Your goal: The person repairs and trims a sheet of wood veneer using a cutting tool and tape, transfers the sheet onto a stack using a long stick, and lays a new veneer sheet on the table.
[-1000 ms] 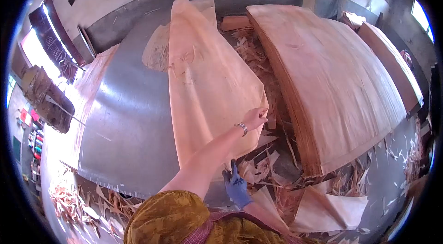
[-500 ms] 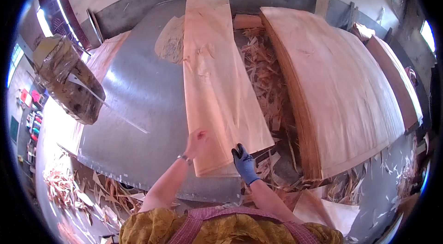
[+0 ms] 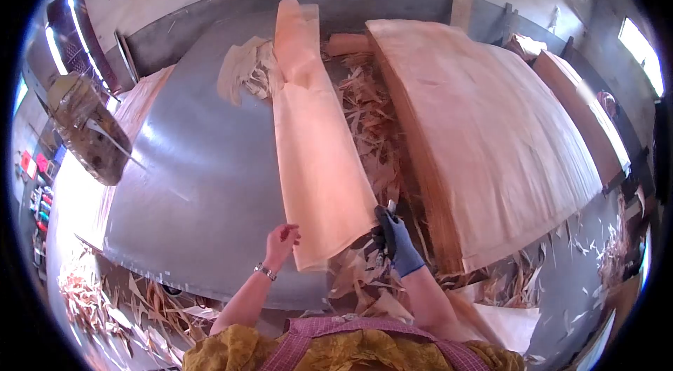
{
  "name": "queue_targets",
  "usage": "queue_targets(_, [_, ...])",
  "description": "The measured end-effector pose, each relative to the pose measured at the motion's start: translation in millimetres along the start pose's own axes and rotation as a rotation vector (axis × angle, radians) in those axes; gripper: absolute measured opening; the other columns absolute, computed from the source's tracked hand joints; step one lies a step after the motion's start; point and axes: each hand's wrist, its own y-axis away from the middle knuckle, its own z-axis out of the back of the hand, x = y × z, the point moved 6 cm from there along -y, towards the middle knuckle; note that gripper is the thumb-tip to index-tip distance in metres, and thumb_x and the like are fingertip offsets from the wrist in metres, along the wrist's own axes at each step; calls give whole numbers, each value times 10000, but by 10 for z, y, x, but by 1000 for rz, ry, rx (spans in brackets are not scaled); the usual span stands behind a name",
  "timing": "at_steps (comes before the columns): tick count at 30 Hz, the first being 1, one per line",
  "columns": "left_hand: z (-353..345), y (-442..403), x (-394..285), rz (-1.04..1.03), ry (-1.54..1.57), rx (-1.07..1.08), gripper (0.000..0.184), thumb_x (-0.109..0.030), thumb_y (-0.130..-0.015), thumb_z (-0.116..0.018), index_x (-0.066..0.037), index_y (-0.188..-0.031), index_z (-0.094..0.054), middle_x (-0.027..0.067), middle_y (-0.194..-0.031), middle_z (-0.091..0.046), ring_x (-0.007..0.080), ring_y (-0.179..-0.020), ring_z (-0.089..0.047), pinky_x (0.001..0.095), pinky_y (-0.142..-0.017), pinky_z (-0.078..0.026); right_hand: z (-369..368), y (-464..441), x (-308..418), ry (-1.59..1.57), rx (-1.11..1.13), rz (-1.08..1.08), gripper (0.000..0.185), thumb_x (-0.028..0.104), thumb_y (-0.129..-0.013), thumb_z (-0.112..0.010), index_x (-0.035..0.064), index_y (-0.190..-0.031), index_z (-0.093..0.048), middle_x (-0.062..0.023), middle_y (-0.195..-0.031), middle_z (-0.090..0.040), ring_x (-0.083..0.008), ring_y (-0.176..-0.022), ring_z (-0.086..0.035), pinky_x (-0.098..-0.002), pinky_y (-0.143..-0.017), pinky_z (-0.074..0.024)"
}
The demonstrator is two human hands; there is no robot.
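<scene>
A long, pale-orange wood veneer sheet (image 3: 319, 181) lies lengthwise on the grey metal tabletop (image 3: 203, 196), creased and bunched towards its far end. At its near left edge is my left hand (image 3: 281, 243), bare with a wristwatch, its fingers curled and nothing visible in them. My right hand (image 3: 402, 245), in a blue and black glove, is closed beside the sheet's near right corner. A small light-grey object (image 3: 391, 207) pokes up from the glove; its kind is unclear. Whether the glove touches the sheet, I cannot tell.
A thick stack of veneer sheets (image 3: 484, 139) stands to the right, with torn veneer scraps (image 3: 371, 118) beside it. Crumpled pale veneer (image 3: 249, 71) lies at the far left of the sheet. A plastic-wrapped object (image 3: 91, 129) hangs or stands at the left.
The veneer in front of me now shows a narrower outline, bunched farther up. My right hand has moved right, off the sheet's near edge. My left hand has shifted slightly left and down.
</scene>
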Motion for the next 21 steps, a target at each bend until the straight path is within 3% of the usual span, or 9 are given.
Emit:
queue_targets(4, [-938,598,74,156,57,123,328,-290,-966,-564,7,-866,-660,43,-732,-658,103,-591,-610,244,-508,-482,1185,181,551,-58,-6,60,303,416,-872,-684,159,-896,-524,5,-581,-512,-101,-404,-465,-247,-357,-364])
queue_targets(5, [-1233,816,117,244,101,152,406,-357,-964,-566,-4,-785,-657,48,-709,-654,106,-543,-586,246,-492,-472,1544,290,693,-96,-12,51,290,411,-880,-674,155,-881,-537,6,-582,-514,-102,-412,-469,-247,-364,-367])
queue_targets(6, [-1537,1038,111,332,118,173,485,-469,-952,-542,-13,-830,-655,37,-676,-653,112,-521,-601,230,-476,-468,1905,372,845,-131,-16,48,280,406,-888,-664,151,-865,-551,6,-583,-516,-103,-421,-473,-248,-371,-371])
queue_targets(8, [-2203,1375,569,703,388,406,711,-631,-902,-497,42,-1112,-582,134,-898,-680,205,-737,-679,315,-611,-552,2699,436,1118,-109,-7,86,309,411,-879,-674,164,-867,-488,10,-564,-489,-101,-397,-444,-253,-360,-357])
queue_targets(11, [-3117,1693,714,787,808,238,1069,-823,-786,-416,63,-1378,-330,231,-1268,-530,332,-1066,-580,506,-895,-482,3731,625,1589,-94,-102,97,351,407,-868,-695,185,-890,-424,14,-544,-455,-100,-377,-415,-244,-346,-329])
queue_targets(14, [-3933,1555,1139,866,1140,118,1236,-837,-719,-507,50,-1470,-88,236,-1440,-293,395,-1266,-437,595,-986,-421,4571,968,2175,-21,-219,148,337,387,-879,-689,187,-870,-417,27,-531,-420,-86,-370,-374,-243,-340,-305])
queue_targets(18, [-4862,1323,1342,794,1163,-294,1211,-777,-718,-589,-8,-1489,-60,194,-1419,-314,386,-1219,-461,568,-1002,-424,5699,1037,2669,17,-215,189,350,411,-870,-693,183,-880,-428,34,-533,-422,-76,-367,-369,-233,-333,-292])
queue_targets(19, [-5081,1268,1404,805,1200,-393,1056,-728,-753,-600,-36,-1463,-238,156,-1365,-408,321,-1186,-490,507,-990,-440,5916,1091,2789,45,-270,192,358,424,-861,-699,177,-901,-442,24,-545,-446,-84,-370,-390,-237,-334,-304])
queue_targets(21, [-5487,1048,1520,637,1285,-434,857,-660,-779,-640,-56,-1342,-408,126,-1213,-525,252,-1053,-558,420,-850,-497,6430,1131,3014,121,-390,189,402,454,-835,-716,156,-970,-483,-11,-590,-518,-109,-391,-454,-248,-348,-351])
